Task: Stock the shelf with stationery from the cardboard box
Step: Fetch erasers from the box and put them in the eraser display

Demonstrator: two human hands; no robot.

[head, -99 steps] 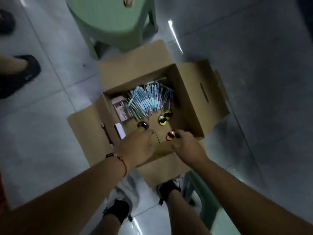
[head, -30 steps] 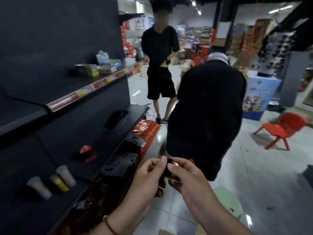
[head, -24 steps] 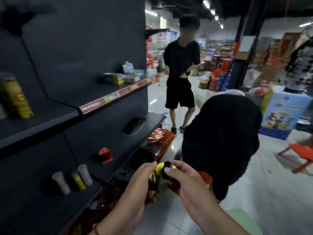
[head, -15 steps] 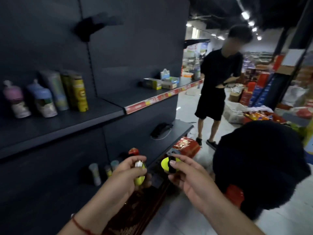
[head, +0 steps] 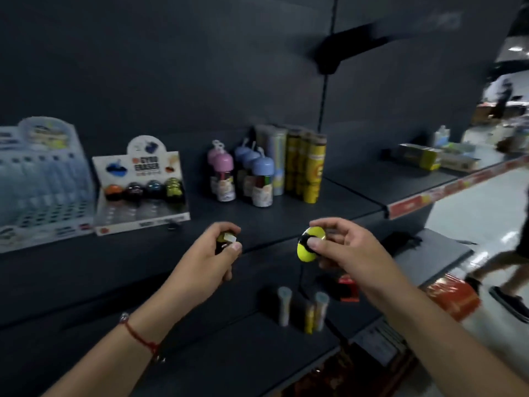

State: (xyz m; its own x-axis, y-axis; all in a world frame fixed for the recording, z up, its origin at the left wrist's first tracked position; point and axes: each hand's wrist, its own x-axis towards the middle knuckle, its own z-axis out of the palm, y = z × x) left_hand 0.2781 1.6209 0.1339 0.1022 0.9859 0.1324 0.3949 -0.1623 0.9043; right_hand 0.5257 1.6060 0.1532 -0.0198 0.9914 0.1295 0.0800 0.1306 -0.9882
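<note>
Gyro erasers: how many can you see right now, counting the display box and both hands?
6. Four sit in a row in the display box: orange, dark, blue, yellow. One in the left hand, one yellow in the right hand. Others may be hidden.

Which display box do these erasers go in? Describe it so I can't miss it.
On the dark middle shelf, look left of the cluster of pink- and blue-capped bottles. The white display box has a "Gyro Eraser" header card and a row of four round erasers; the neighbouring display on its left holds pale blue packs instead.
</note>
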